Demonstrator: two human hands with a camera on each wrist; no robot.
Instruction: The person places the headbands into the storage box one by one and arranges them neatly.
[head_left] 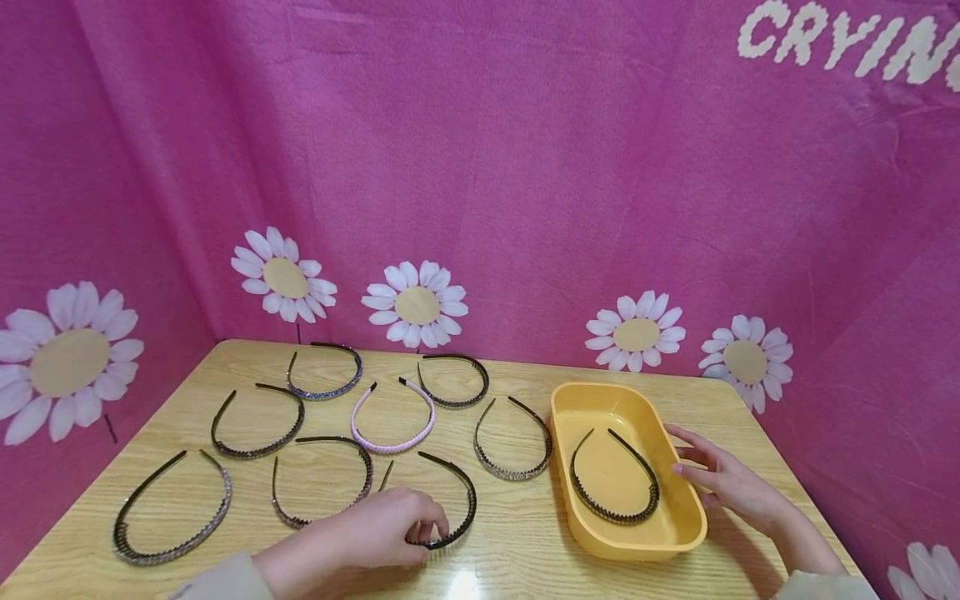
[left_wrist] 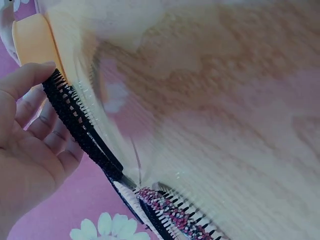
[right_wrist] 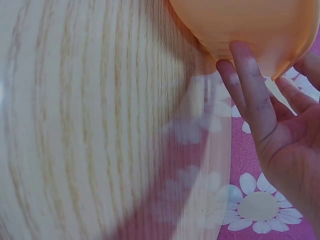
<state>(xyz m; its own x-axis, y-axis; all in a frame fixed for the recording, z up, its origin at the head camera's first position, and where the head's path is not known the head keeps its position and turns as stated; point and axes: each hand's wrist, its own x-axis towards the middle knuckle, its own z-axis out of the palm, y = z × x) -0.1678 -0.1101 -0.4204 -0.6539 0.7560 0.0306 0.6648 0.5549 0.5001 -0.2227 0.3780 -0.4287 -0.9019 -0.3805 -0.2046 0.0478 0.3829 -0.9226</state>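
The left hand (head_left: 390, 525) pinches a black headband (head_left: 471, 500) between thumb and fingers at the table's (head_left: 510, 542) near side, close to other headbands (head_left: 393, 448), while the right hand (head_left: 723, 479), fingers spread, touches the yellow tub (head_left: 637, 550) containing one dark headband (head_left: 622, 518).
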